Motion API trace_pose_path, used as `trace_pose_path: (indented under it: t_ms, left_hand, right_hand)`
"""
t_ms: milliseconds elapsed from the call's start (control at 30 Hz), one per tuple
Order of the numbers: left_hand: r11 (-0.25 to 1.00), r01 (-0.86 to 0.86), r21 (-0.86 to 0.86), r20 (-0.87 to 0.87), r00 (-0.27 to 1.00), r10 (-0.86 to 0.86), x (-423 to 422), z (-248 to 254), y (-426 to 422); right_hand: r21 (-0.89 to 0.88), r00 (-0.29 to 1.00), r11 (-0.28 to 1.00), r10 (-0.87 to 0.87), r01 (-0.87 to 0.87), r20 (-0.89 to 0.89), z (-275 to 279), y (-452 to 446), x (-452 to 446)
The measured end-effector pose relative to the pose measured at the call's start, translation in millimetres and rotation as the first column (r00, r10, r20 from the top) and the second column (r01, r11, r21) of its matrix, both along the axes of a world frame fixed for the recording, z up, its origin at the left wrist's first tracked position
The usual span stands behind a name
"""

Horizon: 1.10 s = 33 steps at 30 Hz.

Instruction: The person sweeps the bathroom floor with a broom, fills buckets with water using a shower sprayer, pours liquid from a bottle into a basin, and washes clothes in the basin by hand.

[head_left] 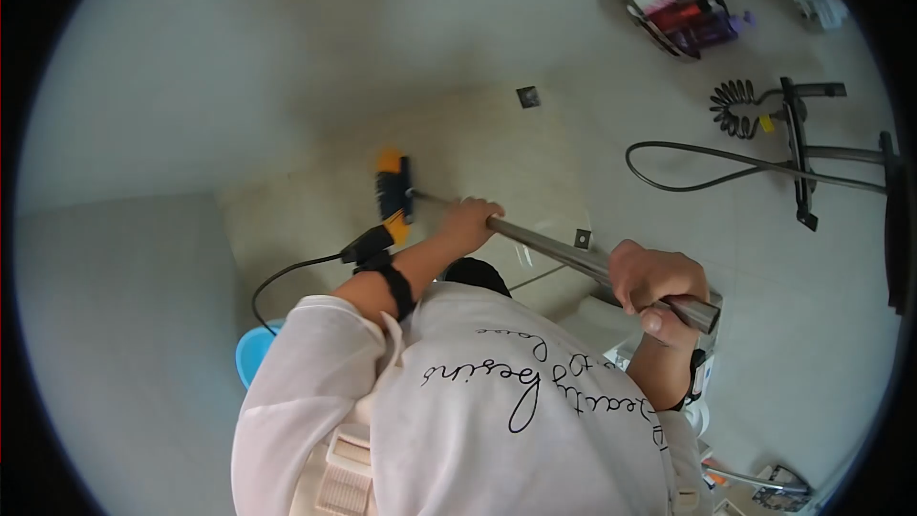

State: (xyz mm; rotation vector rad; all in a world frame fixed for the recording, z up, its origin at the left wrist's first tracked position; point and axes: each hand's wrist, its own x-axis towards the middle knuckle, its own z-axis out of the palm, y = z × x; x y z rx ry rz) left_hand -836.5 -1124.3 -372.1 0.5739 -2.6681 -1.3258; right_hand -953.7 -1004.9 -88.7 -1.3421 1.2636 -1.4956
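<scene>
Left hand (470,225) and right hand (661,282), both in closed grip around one metal pole (552,247), above beige floor (478,139).

A long, round, silvery-grey metal pole (549,246) slants across the view, held off the floor (497,148) at two places, one near its thicker lower-right end, the other further along. Its thin upper-left end reaches a narrow, blurred black-and-yellow head (390,193), dark in the middle and yellow towards both ends, over the beige floor; the joint is indistinct.
</scene>
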Motion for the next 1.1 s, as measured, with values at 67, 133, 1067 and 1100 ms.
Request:
trace_pose_path:
  t_ms: [67,133,1067,1100]
  left_hand:
    - [0.999,-0.038,0.023,-0.135,0.99,0.041,-61.8,7.4,13.5]
    - [0.999,-0.016,0.036,-0.182,0.983,0.023,-105.6,25.0,19.4]
    - [0.287,0.926,0.245,-0.35,0.361,-0.865,-112.6,93.9,141.4]
    - [0.115,0.955,0.272,-0.327,0.204,-0.923,-104.5,92.2,148.4]
  right_hand:
    - [0.005,0.999,0.999,-0.036,0.036,-0.019,17.0,9.3,-29.0]
    - [-0.084,0.993,0.994,-0.079,0.071,-0.092,32.0,20.0,-49.4]
    - [-0.199,0.052,0.068,-0.995,0.978,-0.082,104.8,162.6,90.1]
    - [-0.198,0.015,0.033,-0.996,0.98,-0.087,105.0,159.0,98.4]
